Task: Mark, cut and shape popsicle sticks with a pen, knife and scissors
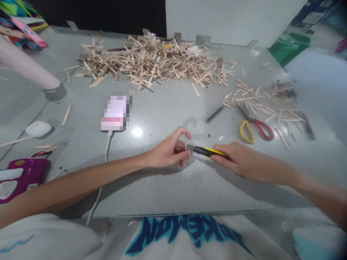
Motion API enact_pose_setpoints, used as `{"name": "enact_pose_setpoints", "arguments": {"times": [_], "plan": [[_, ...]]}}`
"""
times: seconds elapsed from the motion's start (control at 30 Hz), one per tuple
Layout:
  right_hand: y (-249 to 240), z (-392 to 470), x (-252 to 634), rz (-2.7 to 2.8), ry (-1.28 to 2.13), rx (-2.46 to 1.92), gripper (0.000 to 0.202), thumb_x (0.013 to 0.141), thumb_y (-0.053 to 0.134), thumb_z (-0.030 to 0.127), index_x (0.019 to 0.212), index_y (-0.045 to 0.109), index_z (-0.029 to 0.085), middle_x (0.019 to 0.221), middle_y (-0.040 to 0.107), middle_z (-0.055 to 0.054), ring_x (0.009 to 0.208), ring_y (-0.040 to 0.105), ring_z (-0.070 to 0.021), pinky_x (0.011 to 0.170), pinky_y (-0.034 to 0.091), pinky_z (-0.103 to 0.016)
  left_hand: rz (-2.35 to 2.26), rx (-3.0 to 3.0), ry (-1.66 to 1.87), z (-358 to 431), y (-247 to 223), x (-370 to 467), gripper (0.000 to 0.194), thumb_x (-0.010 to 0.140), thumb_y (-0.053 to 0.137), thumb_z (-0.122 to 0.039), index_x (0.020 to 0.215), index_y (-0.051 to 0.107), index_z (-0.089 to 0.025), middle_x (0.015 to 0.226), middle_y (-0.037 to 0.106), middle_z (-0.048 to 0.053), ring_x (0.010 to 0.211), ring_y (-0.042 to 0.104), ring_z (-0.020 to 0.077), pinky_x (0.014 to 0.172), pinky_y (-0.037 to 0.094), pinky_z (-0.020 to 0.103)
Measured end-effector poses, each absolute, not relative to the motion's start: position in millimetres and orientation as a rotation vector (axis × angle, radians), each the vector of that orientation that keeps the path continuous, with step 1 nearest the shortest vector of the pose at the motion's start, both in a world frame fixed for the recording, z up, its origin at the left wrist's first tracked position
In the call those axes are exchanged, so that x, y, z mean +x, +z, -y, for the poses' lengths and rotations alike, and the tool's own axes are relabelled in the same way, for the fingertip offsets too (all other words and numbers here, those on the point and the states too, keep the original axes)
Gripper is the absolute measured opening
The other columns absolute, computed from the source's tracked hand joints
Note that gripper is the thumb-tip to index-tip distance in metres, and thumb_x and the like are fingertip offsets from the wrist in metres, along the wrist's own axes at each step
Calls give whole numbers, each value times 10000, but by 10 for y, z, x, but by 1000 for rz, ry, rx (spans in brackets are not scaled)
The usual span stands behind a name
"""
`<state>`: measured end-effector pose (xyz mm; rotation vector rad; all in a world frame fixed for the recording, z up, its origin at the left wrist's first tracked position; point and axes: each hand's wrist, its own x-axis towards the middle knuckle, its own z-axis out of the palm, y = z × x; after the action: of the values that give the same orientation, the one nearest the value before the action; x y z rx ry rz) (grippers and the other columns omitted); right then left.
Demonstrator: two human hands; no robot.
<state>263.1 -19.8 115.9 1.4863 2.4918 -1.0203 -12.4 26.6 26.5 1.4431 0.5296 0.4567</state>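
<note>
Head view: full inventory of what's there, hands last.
Wooden stick: one, pale, centre
Cutter: one, yellow and black, beside stick
Stick pile: uncountable, tan, far side
Loose sticks: many, tan, both sides
Scissors: one, red and yellow, right
Rod: one, dark, near scissors
Phone: one, pinkish, left
Cable: one, white, below phone
Rounded object: one, white, left
Case: one, purple, lower left
Tube: one, pink, upper left
Container: one, green, upper right
Clutter: uncounted, multicoloured, upper left
Panels: two, black and white, behind pile
Brackets: several, metallic, along panels
Table: one, grey, centre
Garment: one, white, bottom
Left hand: one, pinching stick
Right hand: one, gripping cutter
</note>
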Motion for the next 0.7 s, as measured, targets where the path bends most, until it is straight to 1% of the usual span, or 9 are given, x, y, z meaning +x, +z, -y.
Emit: {"name": "enact_pose_setpoints", "arguments": {"times": [0.1,0.2,0.27,0.33,0.4,0.47,0.53,0.6,0.7], "plan": [[1306,192,2762,-2445,-1086,1498,498,1161,430,569,834,583,225,658,636,3,545,564,-149,546,326,-304,-539,1467,459,-298,237,-141,324,1109,640,-361,1216,338,-312,906,728,-37,674,745,134,598,607,229],[1534,196,3015,-2429,-1087,1696,518,1149,435,608,794,540,247,525,570,22,410,514,-134,461,329,-303,-546,1422,516,-349,231,-148,300,1128,607,-353,1236,330,-311,954,741,-17,695,761,145,642,637,277],[1629,209,3187,-2504,-875,1886,494,1144,472,609,815,564,253,494,555,20,391,518,-137,449,348,-308,-556,1415,499,-366,244,-131,347,1139,576,-354,1380,331,-309,1042,769,38,729,779,162,648,642,296],[1607,240,3288,-2554,-801,1976,418,1130,526,585,906,623,246,507,561,21,397,533,-145,447,381,-310,-587,1447,472,-360,257,-107,526,1122,593,-349,1564,312,-304,1155,774,94,736,778,165,611,618,282],[1471,283,3295,-2521,-1002,2025,322,1125,569,540,1223,647,243,627,664,18,432,598,-153,465,469,-299,-642,1540,477,-339,250,-92,625,1089,644,-350,1647,368,-285,1166,764,93,719,752,150,596,580,267],[1289,316,3244,-2502,-1376,2027,495,1111,610,530,1527,504,283,891,787,-23,503,699,-164,462,545,-287,-703,1736,517,-319,222,-89,574,1067,686,-375,1601,516,-248,1097,760,65,710,708,139,634,561,279],[1134,320,3193,-2489,-1677,1959,425,1105,636,523,1447,588,273,942,801,-45,627,790,-197,544,635,-296,-756,1979,582,-309,182,-92,515,1066,705,-395,1541,596,-227,1115,760,70,782,694,158,730,578,320],[1035,289,3183,-2485,-1964,1891,317,1105,646,513,1280,700,254,977,817,-71,784,847,-241,690,703,-345,-775,2179,661,-307,145,-91,531,1061,733,-384,1542,582,-219,1275,737,113,977,712,211,876,600,382],[945,186,3236,-2495,-2395,1773,277,1075,689,497,1227,760,276,1123,840,-96,995,853,-304,891,712,-471,-764,2355,742,-295,112,-81,591,1037,783,-363,1546,540,-185,1464,652,174,1296,641,302,1075,562,479]]}}
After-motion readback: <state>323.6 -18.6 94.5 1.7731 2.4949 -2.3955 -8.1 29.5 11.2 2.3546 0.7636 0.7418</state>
